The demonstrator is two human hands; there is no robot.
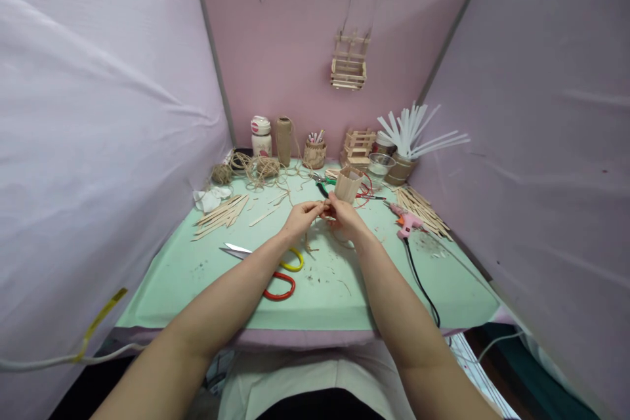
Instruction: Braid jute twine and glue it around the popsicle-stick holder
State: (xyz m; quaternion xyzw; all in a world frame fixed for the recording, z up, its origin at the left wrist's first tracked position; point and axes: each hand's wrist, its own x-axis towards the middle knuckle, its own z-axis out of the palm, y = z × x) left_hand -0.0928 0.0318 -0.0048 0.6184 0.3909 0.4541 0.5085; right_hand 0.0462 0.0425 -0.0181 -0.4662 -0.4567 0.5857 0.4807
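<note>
My left hand (301, 219) and my right hand (346, 216) meet over the middle of the table, fingertips pinched together. Between them they hold a thin piece of jute twine (308, 244), whose loose end hangs below the fingers; most of the held part is hidden. Just behind my right hand stands a small cup made of craft sticks (348, 185). Scissors (279, 287) with one red and one yellow handle lie under my left forearm, blades pointing left. Red cord (363, 191) lies loosely around the stick cup.
A pink glue gun (408, 222) rests on the right, its black cable running to the front edge. Craft sticks (224, 215) lie left, more sticks (422, 209) right. Behind are tangled twine (256, 169), a bottle (261, 138), pliers (321, 188), a water bowl (380, 167) and glue sticks (407, 131).
</note>
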